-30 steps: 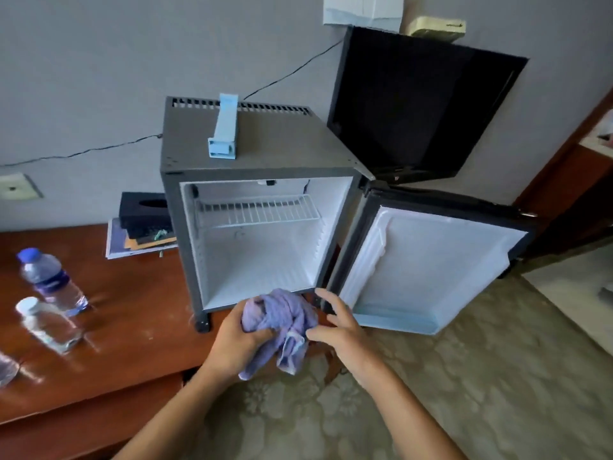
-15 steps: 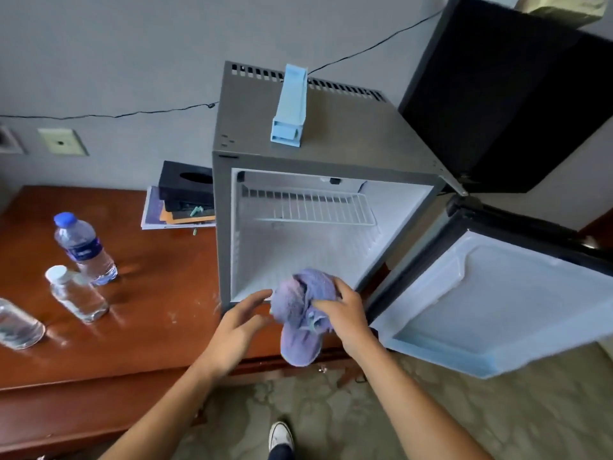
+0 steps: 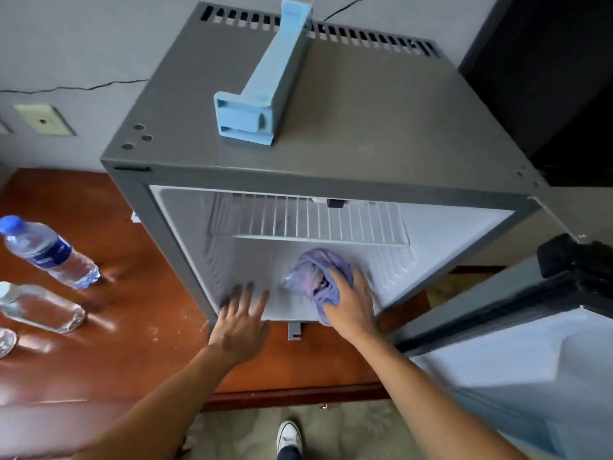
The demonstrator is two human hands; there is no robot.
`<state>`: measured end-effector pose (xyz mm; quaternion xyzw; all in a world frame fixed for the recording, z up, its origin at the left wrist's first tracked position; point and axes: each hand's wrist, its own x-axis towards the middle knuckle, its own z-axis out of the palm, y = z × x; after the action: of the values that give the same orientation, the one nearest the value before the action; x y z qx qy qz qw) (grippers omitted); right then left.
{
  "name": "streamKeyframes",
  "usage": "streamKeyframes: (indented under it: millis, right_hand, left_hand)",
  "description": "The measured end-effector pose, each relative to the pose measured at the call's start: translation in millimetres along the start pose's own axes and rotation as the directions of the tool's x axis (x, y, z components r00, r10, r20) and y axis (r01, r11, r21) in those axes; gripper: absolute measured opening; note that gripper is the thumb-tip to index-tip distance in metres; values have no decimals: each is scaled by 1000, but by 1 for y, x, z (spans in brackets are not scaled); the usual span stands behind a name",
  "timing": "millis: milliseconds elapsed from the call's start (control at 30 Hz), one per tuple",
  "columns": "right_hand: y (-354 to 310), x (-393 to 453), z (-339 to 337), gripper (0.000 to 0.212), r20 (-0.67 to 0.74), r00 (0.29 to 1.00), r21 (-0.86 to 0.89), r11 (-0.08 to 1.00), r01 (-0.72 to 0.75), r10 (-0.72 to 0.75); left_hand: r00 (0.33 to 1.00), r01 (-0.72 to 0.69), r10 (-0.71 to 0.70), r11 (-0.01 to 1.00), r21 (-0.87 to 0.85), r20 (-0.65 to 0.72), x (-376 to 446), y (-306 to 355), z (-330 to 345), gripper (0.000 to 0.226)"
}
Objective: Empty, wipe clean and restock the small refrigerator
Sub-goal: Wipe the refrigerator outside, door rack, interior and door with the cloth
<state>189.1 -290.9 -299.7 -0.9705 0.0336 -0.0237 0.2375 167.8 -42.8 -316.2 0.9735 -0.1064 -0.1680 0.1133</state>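
The small grey metal refrigerator (image 3: 331, 127) fills the centre of the frame on the reddish-brown wooden surface (image 3: 109, 343), its open front facing the viewer and its door (image 3: 517, 356) swung out at lower right. Inside on its white floor, the right hand (image 3: 351, 305) has its fingers curled round a bunched purple cloth (image 3: 315, 273), while the left hand (image 3: 240, 322) lies flat, fingers spread and released, at the front edge. A long pale-blue plastic rail (image 3: 265, 81) lies on top, its long axis running front to back.

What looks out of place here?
A blue door rack lies loose on the fridge top, and three bottles lie on the desk. Consistent with emptying; no spill or damage.
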Motion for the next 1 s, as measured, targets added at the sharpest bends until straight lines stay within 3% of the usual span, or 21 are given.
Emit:
streamKeyframes:
  millis: [167, 233, 367, 500, 567, 667, 733, 800, 867, 933, 1000]
  right_hand:
    - [6, 40, 34, 67, 61, 996, 14, 998, -67, 66]
    - [12, 49, 59, 64, -19, 998, -26, 997, -68, 67]
    - [5, 69, 93, 60, -224, 973, -225, 968, -110, 58]
    - [-66, 106, 125, 59, -186, 962, -155, 961, -228, 198]
    - [-96, 101, 140, 65, -174, 980, -120, 986, -117, 95]
    - [-112, 61, 146, 64, -80, 980, -3, 983, 181, -181]
    - [-103, 31, 132, 62, -86, 964, 101, 961, 258, -250]
    - [-79, -1, 115, 56, -100, 918, 98, 914, 394, -385]
    - [-36, -22, 100, 53, -96, 874, 32, 876, 481, -476]
    - [11, -18, 83, 54, -98, 910, -50, 915, 400, -403]
    - [30, 8, 79, 57, -119, 980, -146, 979, 139, -157]
  left_hand:
    - [995, -92, 97, 985, 143, -24, 12, -32, 56, 82]
    - [984, -111, 128, 984, 138, -122, 15, -36, 69, 84]
    - [979, -116, 129, 989, 89, -157, 17, -33, 73, 88]
    - [974, -131, 145, 987, 90, -173, 21, -38, 84, 84]
    - [971, -124, 143, 986, 107, -191, 20, -39, 79, 82]
    - [960, -106, 91, 993, -43, -265, 6, -28, 80, 76]
    - [925, -192, 131, 971, -140, -356, -21, -20, 82, 50]
    - [878, -310, 239, 944, -113, -415, -49, -18, 88, 19]
    - [863, -364, 286, 924, -119, -417, -66, -24, 88, 14]
    - [852, -355, 255, 923, -149, -457, -68, -33, 81, 20]
    - [841, -335, 217, 929, -160, -496, -66, -42, 74, 30]
